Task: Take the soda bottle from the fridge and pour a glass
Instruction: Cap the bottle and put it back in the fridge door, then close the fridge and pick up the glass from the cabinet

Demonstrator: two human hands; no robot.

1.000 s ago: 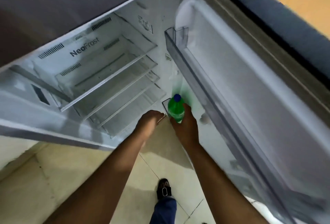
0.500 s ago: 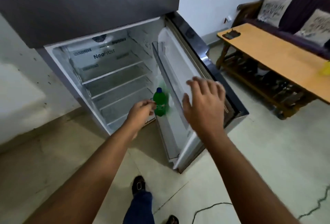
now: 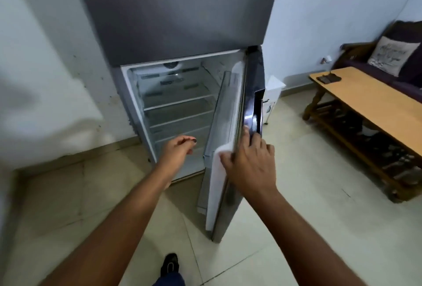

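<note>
Head view only. Blur softens the inside of the tall grey two-door fridge [image 3: 182, 11], so the lettering on its back wall cannot be read. Its lower door [image 3: 228, 148] stands half open, edge-on to the camera, and hides the door racks. Three clear shelves [image 3: 180, 103] can be counted inside; lower ones are screened by the left hand [image 3: 177, 153].

That hand hangs before the fridge opening, fingers loosely bent toward the right. One small dark spot [image 3: 194, 141] shows at its fingertips. It may be the soda bottle's cap, but the bottle's body cannot be made out, so I cannot tell whether the hand holds it or where it is.

The right hand [image 3: 249, 167] grips the free edge of the lower door, thumb on the white inner side, fingers wrapped over the dark outer face.

One black shoe [image 3: 169, 265] shows at the bottom edge, the leg cut off. At the right, one long wooden table [image 3: 376, 105] carries one dark flat object [image 3: 328, 78] at its far end, too small to identify. One printed cushion [image 3: 392, 55] leans on a dark sofa [image 3: 408, 34] cut by the right edge.
</note>
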